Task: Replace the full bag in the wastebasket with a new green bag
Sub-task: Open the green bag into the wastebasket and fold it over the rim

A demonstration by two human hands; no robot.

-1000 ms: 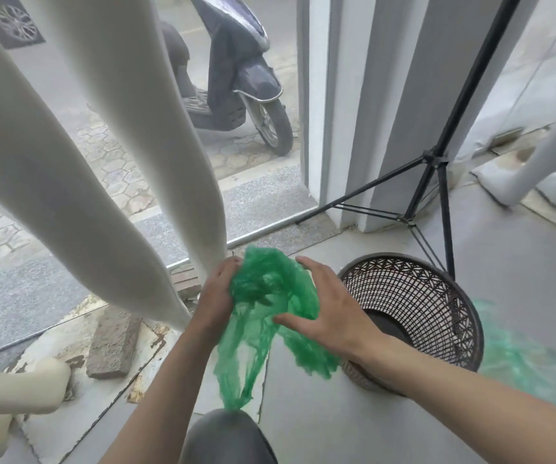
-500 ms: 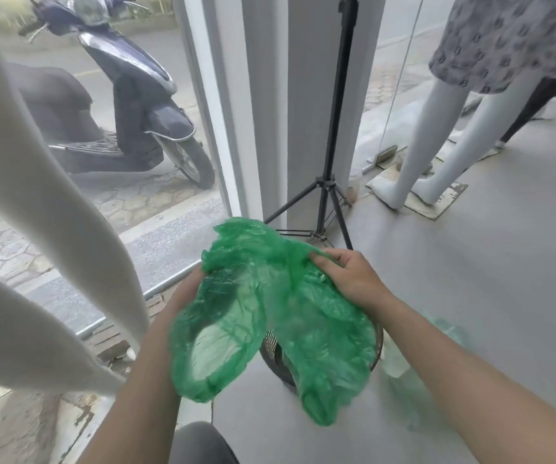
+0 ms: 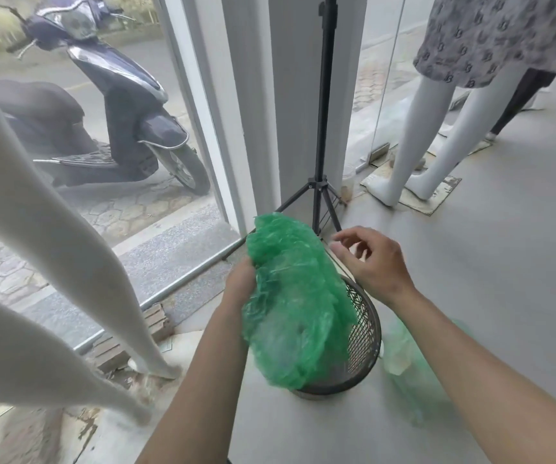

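Floor (image 3: 504,262): grey, smooth, taking up most of the right half; cracked, flaking patch showing at bottom left.
Window glass (image 3: 109,229): running along the left side, w/ paved street showing outside.
Scooter (image 3: 112,105): dark blue, standing outside the glass, front wheel pointing toward the white pillar.
Near mannequin legs (image 3: 52,229): pale, standing at left inside the glass, one foot resting beside some bricks.
Far mannequin (image 3: 437,128): white legs under a grey patterned skirt, standing on a worn mat at upper right.
Pillar (image 3: 263,95): white/grey, rising behind the tripod.
Tripod (image 3: 322,128): black pole w/ legs spreading just behind the basket.
Green bag (image 3: 290,303): crumpled, translucent, hanging in the air over the left part of the wastebasket, hiding most of its opening; not yet sitting inside.
Wastebasket (image 3: 360,329): dark mesh, round, standing on the floor b/w the two forearms; contents can't be seen.
2nd green bag (image 3: 414,363): blurry, lying on the floor just right of the basket.
Left hand (image 3: 241,284): gripping the bag's left edge, fingers hiding behind the plastic.
Right hand (image 3: 373,259): hovering just right of the bag's top, fingers loosely curling and spread, holding nothing, not touching the plastic.
Bricks (image 3: 149,326): stacking by the window rail, left of the arms.
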